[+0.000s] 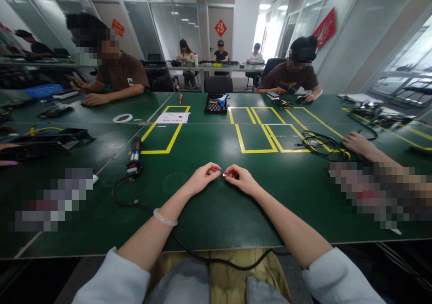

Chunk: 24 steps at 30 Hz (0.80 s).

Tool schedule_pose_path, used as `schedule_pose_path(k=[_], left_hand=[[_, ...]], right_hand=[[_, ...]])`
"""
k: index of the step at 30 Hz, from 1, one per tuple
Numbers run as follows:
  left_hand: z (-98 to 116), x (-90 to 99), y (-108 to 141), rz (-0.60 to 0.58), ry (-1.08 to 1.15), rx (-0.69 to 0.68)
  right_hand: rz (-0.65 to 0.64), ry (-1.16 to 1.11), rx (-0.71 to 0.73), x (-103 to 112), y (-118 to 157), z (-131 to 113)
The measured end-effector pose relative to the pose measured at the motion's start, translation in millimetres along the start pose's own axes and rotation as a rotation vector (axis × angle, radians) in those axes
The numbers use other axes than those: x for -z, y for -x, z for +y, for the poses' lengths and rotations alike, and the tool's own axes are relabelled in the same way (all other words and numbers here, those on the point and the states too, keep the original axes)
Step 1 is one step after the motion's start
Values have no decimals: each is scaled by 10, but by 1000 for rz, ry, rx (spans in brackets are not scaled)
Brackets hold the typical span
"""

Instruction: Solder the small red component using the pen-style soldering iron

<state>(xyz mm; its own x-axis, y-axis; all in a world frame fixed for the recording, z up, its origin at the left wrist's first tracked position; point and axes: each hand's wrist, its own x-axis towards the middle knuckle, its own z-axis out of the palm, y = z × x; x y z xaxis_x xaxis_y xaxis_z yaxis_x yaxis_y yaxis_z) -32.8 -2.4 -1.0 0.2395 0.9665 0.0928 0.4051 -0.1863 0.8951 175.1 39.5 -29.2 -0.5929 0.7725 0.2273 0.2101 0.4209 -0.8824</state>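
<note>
Over the green table (202,218), my two hands nearly meet in the middle of the view. My right hand (240,178) pinches a small red and white part (224,175) at its fingertips. Just left of that part is my left hand (204,177), its thumb and fingers pressed together; whatever they hold, if anything, is too small to make out. A pale bracelet (165,218) circles my left wrist.
A corded tool (135,156) stands to the left, its black cable (229,264) running along the table's front edge. Farther back are a black tray (216,106), a paper sheet (173,117) and a white ring (122,118). A co-worker's hand (361,144) is near cables (319,139) at right.
</note>
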Motion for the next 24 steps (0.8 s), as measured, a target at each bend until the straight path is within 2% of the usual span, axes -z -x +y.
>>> schedule_pose_path(k=[2, 5, 8, 10, 13, 15, 18, 21, 24], left_hand=[[1, 224, 16, 127, -151, -36], [-77, 717, 96, 407, -521, -19], [-255, 1256, 277, 608, -833, 221], [-405, 1563, 442, 665, -929, 419], [-617, 1886, 682, 605, -921, 631], [-713, 2003, 791, 558, -874, 716], [-754, 2039, 849, 547, -846, 762], [-683, 1939, 812, 544, -884, 754], [-563, 1758, 730, 502, -951, 736]], right_hand=[[-4, -1, -10, 5, 0, -19], [-4, 0, -19, 10, 0, -49], [-5, -6, -15, 13, 5, -58], [-7, -3, -11, 16, 9, -52], [-9, 3, -6, 19, 13, -38], [-6, 5, 0, 21, 14, -32], [5, 16, 5, 22, 16, -31], [10, 19, -10, 20, 19, -39], [14, 17, -18, 12, 20, -50]])
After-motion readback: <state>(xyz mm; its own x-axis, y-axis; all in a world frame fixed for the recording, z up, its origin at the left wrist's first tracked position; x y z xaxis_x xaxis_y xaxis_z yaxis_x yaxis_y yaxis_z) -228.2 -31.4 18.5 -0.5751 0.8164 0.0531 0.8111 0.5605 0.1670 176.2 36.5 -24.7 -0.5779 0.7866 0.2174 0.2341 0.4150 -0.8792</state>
